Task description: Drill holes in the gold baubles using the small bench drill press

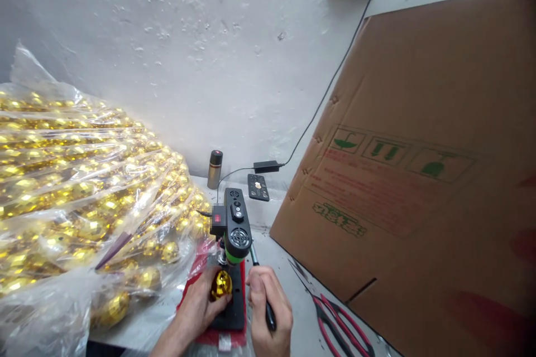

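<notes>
A shiny gold ball (221, 284) is held by my left hand (204, 302), its fingers wrapped round the ball's left and near sides. The ball sits over the black base (234, 318) of a small drill press (238, 223), just below the chuck. My right hand (270, 309) is closed round the black-handled lever (270, 315) at the machine's right side. Under the base lies a red sheet (213, 338). Whether the tool tip touches the ball cannot be made out.
A large clear plastic bag of gold balls (84, 195) fills the left. On the right leans a big cardboard box (402, 178), with red-handled scissors (339, 326) before it. Behind the machine are a bottle (215, 169), a power adapter (266, 167) and a dark phone-like object (258, 187).
</notes>
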Motion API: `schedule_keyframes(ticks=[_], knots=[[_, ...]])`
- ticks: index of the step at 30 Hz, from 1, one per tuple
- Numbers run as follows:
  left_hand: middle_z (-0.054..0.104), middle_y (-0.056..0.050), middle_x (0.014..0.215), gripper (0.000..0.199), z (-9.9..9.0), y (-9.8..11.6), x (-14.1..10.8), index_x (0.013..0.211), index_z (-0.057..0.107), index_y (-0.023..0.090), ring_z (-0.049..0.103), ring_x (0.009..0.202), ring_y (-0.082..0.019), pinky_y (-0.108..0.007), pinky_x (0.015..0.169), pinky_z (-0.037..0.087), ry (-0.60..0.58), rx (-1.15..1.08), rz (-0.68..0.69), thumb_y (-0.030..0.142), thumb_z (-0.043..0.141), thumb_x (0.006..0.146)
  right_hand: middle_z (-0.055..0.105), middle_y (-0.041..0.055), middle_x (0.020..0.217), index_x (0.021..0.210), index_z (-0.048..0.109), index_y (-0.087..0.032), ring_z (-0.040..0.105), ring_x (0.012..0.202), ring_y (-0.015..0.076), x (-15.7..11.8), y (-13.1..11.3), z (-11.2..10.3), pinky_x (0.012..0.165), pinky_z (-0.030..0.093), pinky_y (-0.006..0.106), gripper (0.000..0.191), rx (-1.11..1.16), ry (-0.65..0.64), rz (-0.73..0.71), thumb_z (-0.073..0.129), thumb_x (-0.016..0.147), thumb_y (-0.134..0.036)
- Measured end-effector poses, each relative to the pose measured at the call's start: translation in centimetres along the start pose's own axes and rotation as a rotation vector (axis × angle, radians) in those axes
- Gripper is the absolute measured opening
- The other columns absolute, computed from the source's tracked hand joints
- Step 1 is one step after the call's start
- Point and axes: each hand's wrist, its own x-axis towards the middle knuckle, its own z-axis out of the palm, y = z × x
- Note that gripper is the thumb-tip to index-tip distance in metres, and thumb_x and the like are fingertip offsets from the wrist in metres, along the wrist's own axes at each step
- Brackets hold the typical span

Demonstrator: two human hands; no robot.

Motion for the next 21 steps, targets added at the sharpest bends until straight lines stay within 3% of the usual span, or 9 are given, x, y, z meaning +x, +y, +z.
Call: schedule_keyframes(ticks=[4,10,13,17,21], knots=[[0.081,-0.014,0.121,0.051,0.4,-0.6,0.0,0.128,0.069,0.021,0.077,0.11,-0.035,-0.047,0.097,0.061,0.004,-0.004,0.006,0.036,0.071,0.079,0.06,0.0,0.076,0.089,0.059,-0.021,0.059,0.064,0.0123,-0.6,0.3,0.2,0.06,0.049,0.022,0.022,0.024,-0.026,0.03,0.047,0.105,-0.012],[0.08,-0.012,0.125,0.055,1.5,-1.9,-0.5,0.133,0.067,0.023,0.077,0.113,-0.033,-0.042,0.097,0.063,0.051,-0.018,-0.012,0.035,0.072,0.08,0.057,0.0004,0.074,0.084,0.058,-0.022,0.053,0.062,0.013,-1.0,0.1,1.0,0.056,0.043,0.024,0.028,0.056,0.092,0.172,0.047,0.109,-0.023],[0.079,-0.012,0.126,0.057,1.9,-1.9,-0.3,0.135,0.066,0.024,0.077,0.111,-0.032,-0.042,0.096,0.062,0.04,0.017,-0.014,0.032,0.07,0.079,0.059,0.0,0.075,0.086,0.06,-0.022,0.056,0.063,0.0122,-0.5,0.4,0.5,0.058,0.046,0.022,0.025,0.034,0.018,0.086,0.047,0.108,-0.019],[0.078,-0.015,0.123,0.052,2.6,-2.0,0.4,0.129,0.069,0.022,0.076,0.11,-0.036,-0.05,0.098,0.06,0.109,0.127,0.034,0.034,0.071,0.078,0.061,-0.0005,0.077,0.09,0.061,-0.022,0.06,0.066,0.0116,0.0,0.6,-0.1,0.062,0.05,0.021,0.022,0.026,-0.03,0.007,0.048,0.107,-0.015],[0.078,-0.015,0.12,0.048,3.3,-2.8,0.8,0.125,0.071,0.021,0.073,0.108,-0.036,-0.053,0.098,0.058,0.139,0.157,0.116,0.035,0.072,0.079,0.059,-0.0002,0.078,0.087,0.061,-0.022,0.054,0.064,0.0119,-0.6,0.1,0.7,0.058,0.043,0.023,0.028,0.08,0.057,0.149,0.046,0.11,-0.023]])
